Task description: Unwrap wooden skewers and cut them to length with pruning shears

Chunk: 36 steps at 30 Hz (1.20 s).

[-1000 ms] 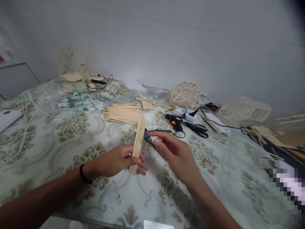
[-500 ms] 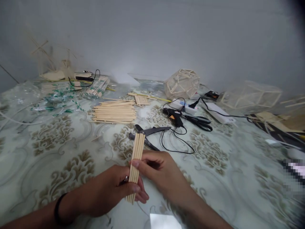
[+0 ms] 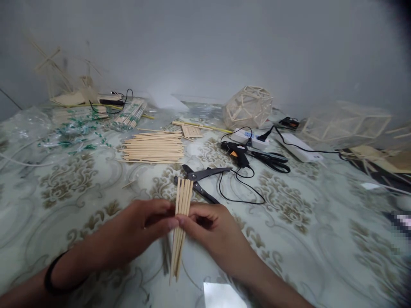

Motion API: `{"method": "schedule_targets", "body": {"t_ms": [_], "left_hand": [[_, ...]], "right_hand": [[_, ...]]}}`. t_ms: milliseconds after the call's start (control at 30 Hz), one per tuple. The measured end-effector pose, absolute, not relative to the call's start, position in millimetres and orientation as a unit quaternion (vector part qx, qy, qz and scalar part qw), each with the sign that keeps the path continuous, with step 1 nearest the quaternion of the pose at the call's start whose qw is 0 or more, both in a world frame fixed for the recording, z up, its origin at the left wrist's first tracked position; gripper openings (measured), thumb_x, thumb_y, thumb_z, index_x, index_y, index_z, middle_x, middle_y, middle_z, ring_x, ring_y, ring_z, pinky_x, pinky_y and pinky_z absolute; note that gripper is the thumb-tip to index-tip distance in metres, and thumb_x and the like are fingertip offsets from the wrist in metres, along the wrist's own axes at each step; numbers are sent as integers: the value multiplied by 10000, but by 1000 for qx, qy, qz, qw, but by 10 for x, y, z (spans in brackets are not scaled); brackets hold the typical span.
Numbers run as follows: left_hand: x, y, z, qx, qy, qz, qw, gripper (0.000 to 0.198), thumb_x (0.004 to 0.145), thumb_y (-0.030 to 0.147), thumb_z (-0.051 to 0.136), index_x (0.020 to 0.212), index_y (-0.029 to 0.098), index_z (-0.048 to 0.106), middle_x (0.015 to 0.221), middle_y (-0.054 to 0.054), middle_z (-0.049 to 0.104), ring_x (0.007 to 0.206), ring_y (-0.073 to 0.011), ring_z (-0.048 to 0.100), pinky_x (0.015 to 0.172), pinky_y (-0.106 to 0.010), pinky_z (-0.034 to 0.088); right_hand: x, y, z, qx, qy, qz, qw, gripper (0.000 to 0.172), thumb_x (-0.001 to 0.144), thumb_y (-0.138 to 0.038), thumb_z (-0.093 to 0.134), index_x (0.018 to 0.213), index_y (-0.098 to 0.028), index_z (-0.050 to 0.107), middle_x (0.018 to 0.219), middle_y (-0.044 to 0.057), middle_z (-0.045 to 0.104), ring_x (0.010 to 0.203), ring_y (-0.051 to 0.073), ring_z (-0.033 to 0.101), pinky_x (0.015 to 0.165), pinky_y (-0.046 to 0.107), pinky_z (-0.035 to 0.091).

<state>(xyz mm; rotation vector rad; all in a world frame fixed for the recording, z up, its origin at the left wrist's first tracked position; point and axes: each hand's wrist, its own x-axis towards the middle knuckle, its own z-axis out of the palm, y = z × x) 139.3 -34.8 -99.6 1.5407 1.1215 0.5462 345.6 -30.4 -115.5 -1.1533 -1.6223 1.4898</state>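
Note:
A small bundle of thin wooden sticks [image 3: 183, 194] is pinched between both hands over the front of the table, fanned slightly at its ends. My left hand [image 3: 141, 229] grips it from the left, thumb tip at the middle of the sticks. From the other side, my right hand [image 3: 213, 226] holds the same bundle, its thumb beside the left one. Just behind the bundle's top lie grey-handled cutting pliers [image 3: 195, 175], partly covered by the sticks. Farther back is a large pile of similar sticks [image 3: 152, 147].
A black glue gun [image 3: 236, 152], black scissors [image 3: 271, 160] and a white power strip [image 3: 248, 139] with cables lie right of centre. Stick-built frames [image 3: 248, 107] stand at the back. Plastic wrappers [image 3: 77, 132] spread over the left. A white card [image 3: 223, 295] lies at the front edge.
My left hand has moved up the bundle from its lower end to the middle, beside my right thumb. The sticks, flat and side by side before, now splay at the ends.

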Motion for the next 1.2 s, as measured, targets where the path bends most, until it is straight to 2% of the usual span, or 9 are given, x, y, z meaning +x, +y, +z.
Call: {"method": "schedule_targets", "body": {"t_ms": [133,233,333,700,900,1067,1200], "left_hand": [[1365,-317,-913,611,481,300,553,167,897,372,683,945,252,789,868,-16,781,881,-234,718,772,-283,561],[1390,-339,-935,588,498,313,555,151,867,386,712,853,254,784,752,-3,754,786,-230,716,722,-292,563],[1408,-359,-963,567,514,315,562,160,853,395,726,840,247,783,687,-1,731,742,-231,715,671,-293,559],[1462,-392,-902,537,505,312,600,207,856,418,765,847,211,776,788,-13,783,750,-180,704,636,-229,502],[1448,-403,-907,531,506,323,598,201,830,422,787,840,220,791,812,-25,784,753,-189,706,644,-245,523],[1447,-408,-892,542,514,323,581,215,835,415,788,767,211,783,728,-7,745,685,-159,669,606,-225,504],[1428,-367,-872,523,513,362,577,209,808,430,822,814,221,821,784,-21,786,722,-172,702,649,-240,558]], "right_hand": [[3419,-341,-1165,-437,-629,572,294,460,900,-428,653,570,-194,434,590,-52,333,578,100,291,527,268,228],[3381,-392,-1176,-429,-639,574,280,466,898,-398,644,556,-196,400,595,-48,330,580,100,291,533,269,243],[3360,-434,-1174,-435,-652,558,272,474,895,-380,637,543,-197,378,585,-46,333,571,100,294,524,271,244],[3368,-464,-1110,-441,-675,540,241,479,904,-370,630,536,-197,377,550,-56,300,526,89,266,491,268,221],[3353,-496,-1105,-439,-695,522,229,486,913,-380,629,529,-193,396,540,-55,311,526,92,278,503,271,242],[3352,-490,-1105,-432,-714,500,231,494,928,-372,627,538,-194,381,537,-55,328,526,92,294,515,273,254],[3349,-471,-1122,-426,-712,512,221,524,949,-392,632,541,-187,374,530,-60,318,526,89,284,520,275,239]]}}
